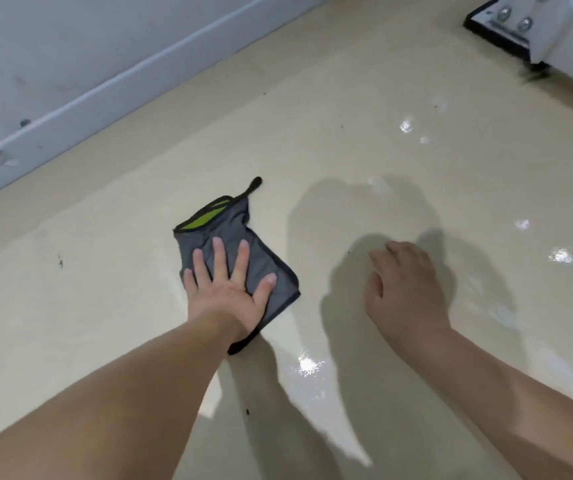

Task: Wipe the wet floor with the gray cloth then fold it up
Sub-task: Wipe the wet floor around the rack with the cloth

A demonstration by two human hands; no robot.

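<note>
The gray cloth (pixel 240 233) lies folded on the cream floor (pixel 364 150), left of centre. A lime-green inner layer shows at its far edge and a dark loop sticks out at the far corner. My left hand (pixel 226 289) presses flat on the cloth's near half, fingers spread. My right hand (pixel 404 289) hovers low over the bare floor to the right of the cloth, fingers loosely curled, holding nothing. Glossy wet patches (pixel 307 365) glint on the floor near the cloth and further right.
A pale wall with a white skirting board (pixel 105 84) runs along the left and far side. A white metal bracket with bolts on a black base (pixel 517 22) stands at the top right. Small dark specks dot the floor.
</note>
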